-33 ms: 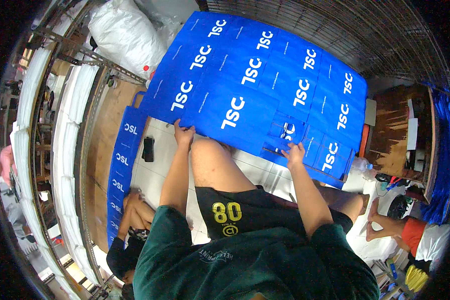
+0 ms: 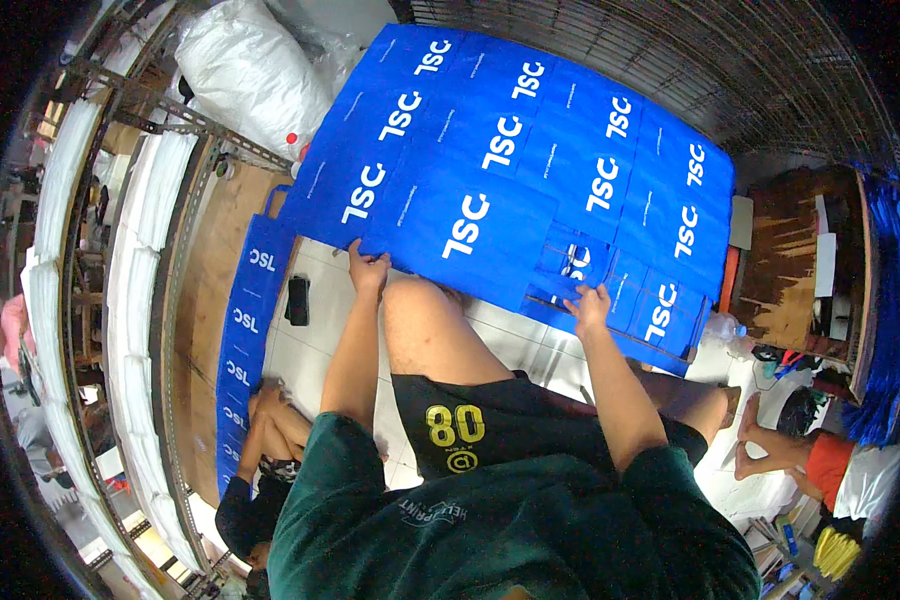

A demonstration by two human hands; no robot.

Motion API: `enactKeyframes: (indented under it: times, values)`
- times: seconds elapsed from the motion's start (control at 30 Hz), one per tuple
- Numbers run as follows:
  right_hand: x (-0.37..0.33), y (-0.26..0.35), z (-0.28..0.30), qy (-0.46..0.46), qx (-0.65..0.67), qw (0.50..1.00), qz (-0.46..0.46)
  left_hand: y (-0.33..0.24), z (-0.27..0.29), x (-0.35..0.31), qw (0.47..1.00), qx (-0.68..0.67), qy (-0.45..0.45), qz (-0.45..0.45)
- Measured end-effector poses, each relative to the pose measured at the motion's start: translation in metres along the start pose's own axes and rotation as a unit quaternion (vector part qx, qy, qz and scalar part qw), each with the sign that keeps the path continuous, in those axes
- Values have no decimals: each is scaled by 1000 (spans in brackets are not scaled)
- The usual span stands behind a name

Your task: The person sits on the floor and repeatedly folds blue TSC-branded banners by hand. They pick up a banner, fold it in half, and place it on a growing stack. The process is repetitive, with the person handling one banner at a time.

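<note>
Blue printed fabric sheets (image 2: 510,190) with white lettering lie in overlapping rows over a broad low surface in front of me. My left hand (image 2: 368,268) pinches the near edge of one sheet, left of my raised knee. Further right, my right hand (image 2: 590,308) has thumb and fingers closed at that sheet's near right corner. Beside its fingertips, a small rectangular area (image 2: 575,262) shows another white print, bordered by thin dark edges. What lies under the sheets is hidden.
A black phone (image 2: 297,301) lies on the tiled floor at left. Another blue printed strip (image 2: 238,320) hangs over a wooden board (image 2: 195,300), near a seated person (image 2: 260,440). A large white sack (image 2: 250,70) stands far left. Another person's bare feet (image 2: 750,445) show at right, near a wooden cabinet (image 2: 790,280).
</note>
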State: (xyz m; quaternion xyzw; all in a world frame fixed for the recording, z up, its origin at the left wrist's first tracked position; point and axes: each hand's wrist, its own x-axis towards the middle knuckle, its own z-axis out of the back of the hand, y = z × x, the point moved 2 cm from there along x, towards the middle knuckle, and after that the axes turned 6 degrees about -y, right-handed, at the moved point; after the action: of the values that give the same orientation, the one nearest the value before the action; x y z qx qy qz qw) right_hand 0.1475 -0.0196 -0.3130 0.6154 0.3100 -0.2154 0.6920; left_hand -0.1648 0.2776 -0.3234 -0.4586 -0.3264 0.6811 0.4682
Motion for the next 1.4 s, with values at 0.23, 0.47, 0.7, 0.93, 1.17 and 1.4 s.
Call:
enactKeyframes:
  times: [0.23,0.47,0.7,0.93,1.17,1.4]
  values:
    - [-15,12,0,11,-10,1000,3,8,-3,4,1000,11,-5,-16]
    - [-12,9,5,-38,2,999,2,-14,5,-12,999,16,-21,-34]
    - [-10,8,22,-89,-83,992,15,-29,30,-21,970,210,-111,-58]
    - [0,-6,99,-98,-128,968,192,3,77,-21,994,88,-60,-23]
    - [12,-11,176,-112,-361,862,338,-13,146,-54,975,172,71,-119]
    - [24,1,201,-65,-260,921,285,-119,210,-140,937,255,171,-164]
